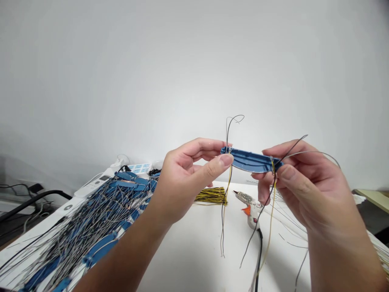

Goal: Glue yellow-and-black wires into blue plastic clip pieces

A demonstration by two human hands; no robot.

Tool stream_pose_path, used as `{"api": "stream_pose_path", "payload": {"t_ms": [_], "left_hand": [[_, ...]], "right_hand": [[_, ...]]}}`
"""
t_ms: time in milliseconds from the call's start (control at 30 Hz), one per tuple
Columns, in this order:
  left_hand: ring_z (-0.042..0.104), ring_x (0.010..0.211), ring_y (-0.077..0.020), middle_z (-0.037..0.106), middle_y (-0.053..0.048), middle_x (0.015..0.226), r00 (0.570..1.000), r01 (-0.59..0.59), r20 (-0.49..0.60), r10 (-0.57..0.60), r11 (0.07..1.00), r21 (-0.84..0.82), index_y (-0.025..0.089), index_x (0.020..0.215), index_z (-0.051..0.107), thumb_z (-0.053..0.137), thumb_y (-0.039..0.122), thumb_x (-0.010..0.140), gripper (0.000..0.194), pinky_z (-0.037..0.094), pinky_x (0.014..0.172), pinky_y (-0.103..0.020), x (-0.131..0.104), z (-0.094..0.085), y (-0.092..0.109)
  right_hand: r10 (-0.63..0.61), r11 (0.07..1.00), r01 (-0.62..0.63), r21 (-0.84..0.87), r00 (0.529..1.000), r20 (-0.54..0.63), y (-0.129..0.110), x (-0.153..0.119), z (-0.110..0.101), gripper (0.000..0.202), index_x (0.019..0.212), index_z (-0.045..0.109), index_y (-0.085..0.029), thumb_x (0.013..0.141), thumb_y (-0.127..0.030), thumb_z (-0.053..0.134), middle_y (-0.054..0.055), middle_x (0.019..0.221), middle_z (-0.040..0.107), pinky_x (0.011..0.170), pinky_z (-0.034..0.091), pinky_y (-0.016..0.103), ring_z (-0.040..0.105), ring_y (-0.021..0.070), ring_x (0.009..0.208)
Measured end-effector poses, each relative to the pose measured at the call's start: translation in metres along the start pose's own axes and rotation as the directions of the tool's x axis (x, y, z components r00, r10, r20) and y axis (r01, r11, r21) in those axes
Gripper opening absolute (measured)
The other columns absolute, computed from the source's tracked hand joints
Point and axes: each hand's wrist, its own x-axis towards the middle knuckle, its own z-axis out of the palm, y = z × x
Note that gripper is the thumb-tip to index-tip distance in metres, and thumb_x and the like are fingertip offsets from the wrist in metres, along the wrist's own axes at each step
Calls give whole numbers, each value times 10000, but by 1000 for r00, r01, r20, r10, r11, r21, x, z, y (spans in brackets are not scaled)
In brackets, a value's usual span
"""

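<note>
With thumbs and fingers, the left hand (179, 182) and right hand (314, 184) pinch the ends of a blue piece (251, 161) up over the white table (182, 251). Wires (273, 167) are already on both ends, tips loose. A yellow bundle (212, 196) seems unused.
</note>
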Motion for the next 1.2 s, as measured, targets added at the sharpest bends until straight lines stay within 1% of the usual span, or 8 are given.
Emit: {"api": "stream_pose_path", "payload": {"t_ms": [333, 467, 567, 667, 833, 967, 1100, 1200], "left_hand": [[663, 859, -182, 769, -94, 1055, 1000, -27, 7, 26, 994, 106, 233, 1079, 842, 882, 432, 849, 307, 494, 532, -209, -3, 0, 5], [635, 773, -154, 769, -84, 1044, 1000, -21, -3, 21, 989, 147, 232, 1079, 836, 887, 426, 842, 311, 460, 517, -218, -4, 0, 8], [637, 787, -160, 768, -84, 1059, 1000, -19, -20, 23, 985, 174, 231, 1052, 831, 876, 431, 852, 286, 456, 521, -223, -4, 1, 9], [653, 838, -176, 770, -85, 1075, 997, -49, -42, 58, 980, 193, 231, 1054, 829, 853, 432, 876, 269, 455, 529, -224, -4, 5, 9], [666, 914, -191, 770, -79, 1083, 990, -107, -54, 128, 952, 287, 235, 1066, 829, 851, 380, 887, 232, 448, 533, -224, -5, 9, 8], [669, 926, -186, 761, -74, 1127, 989, -123, -30, 142, 930, 347, 244, 1124, 816, 848, 382, 892, 272, 448, 517, -217, -6, 8, 7], [692, 1020, -206, 750, -63, 1193, 992, -124, 22, 127, 903, 412, 272, 1227, 771, 847, 382, 890, 362, 529, 578, -229, -9, 8, 6], [707, 1017, -208, 743, -57, 1226, 989, -148, 45, 143, 880, 451, 292, 1251, 752, 872, 393, 865, 416, 559, 622, -252, -11, 8, 5]], "right_hand": [[-21, 999, 20, -36, 999, -31, 1, 0, -1, 186, 1154, 756, -257, 993, -344, 789, 10, 772, 721, 481, 591, 324, 699, 182, 539], [-60, 993, 58, -106, 998, -15, 0, -1, 1, 182, 1174, 754, -262, 998, -298, 780, 17, 757, 725, 498, 595, 325, 705, 192, 570], [-33, 984, 24, -176, 998, -49, -3, -3, 5, 186, 1149, 753, -271, 978, -324, 805, 27, 754, 725, 529, 613, 340, 717, 209, 609], [-4, 976, -14, -218, 996, -84, -6, -4, 9, 205, 1127, 757, -273, 952, -345, 834, 39, 799, 736, 557, 635, 353, 734, 220, 639], [-33, 964, 2, -267, 993, -112, -6, -5, 9, 204, 1126, 766, -277, 947, -341, 840, 37, 825, 743, 594, 647, 347, 733, 208, 650], [-11, 969, -12, -248, 996, -91, -6, -2, 7, 202, 1125, 761, -272, 952, -346, 834, 35, 804, 737, 595, 644, 355, 728, 211, 644], [-10, 984, -5, -176, 997, -81, -3, 1, 4, 185, 1120, 753, -255, 968, -334, 819, 22, 757, 719, 601, 634, 362, 716, 204, 615], [-9, 992, 3, -126, 999, -52, 1, 2, 1, 185, 1144, 754, -258, 983, -333, 805, 6, 735, 703, 584, 613, 351, 711, 195, 594]]}}
